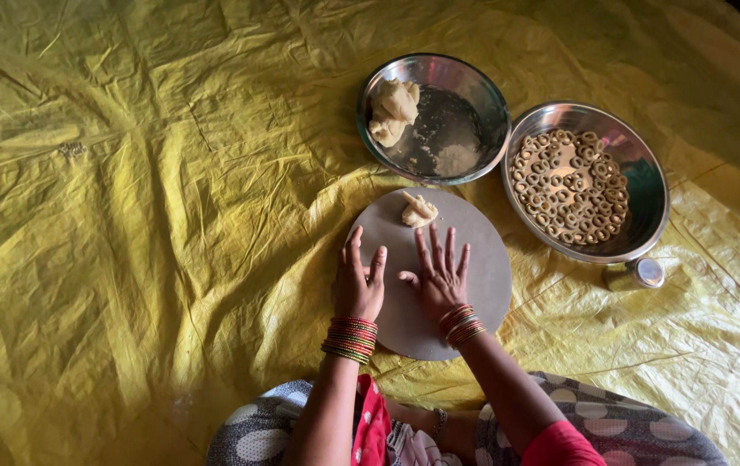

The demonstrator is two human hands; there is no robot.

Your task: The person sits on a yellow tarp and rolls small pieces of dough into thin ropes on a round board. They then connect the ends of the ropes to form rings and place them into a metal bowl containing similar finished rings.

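Note:
A round grey board (482,259) lies on the yellow sheet in front of me. My left hand (358,283) rests flat at the board's left edge, fingers apart. My right hand (439,274) lies palm down on the board's middle, fingers spread; whether dough is under it I cannot tell. A small lump of pale dough (417,210) sits at the far edge of the board, apart from both hands. Both wrists carry stacks of red and gold bangles.
A steel bowl (474,95) behind the board holds a larger lump of dough (393,110). To its right, a steel plate (642,216) holds several small dough rings (570,185). A small steel cup (636,273) lies on its side below the plate. A crumpled yellow sheet (145,216) covers the floor.

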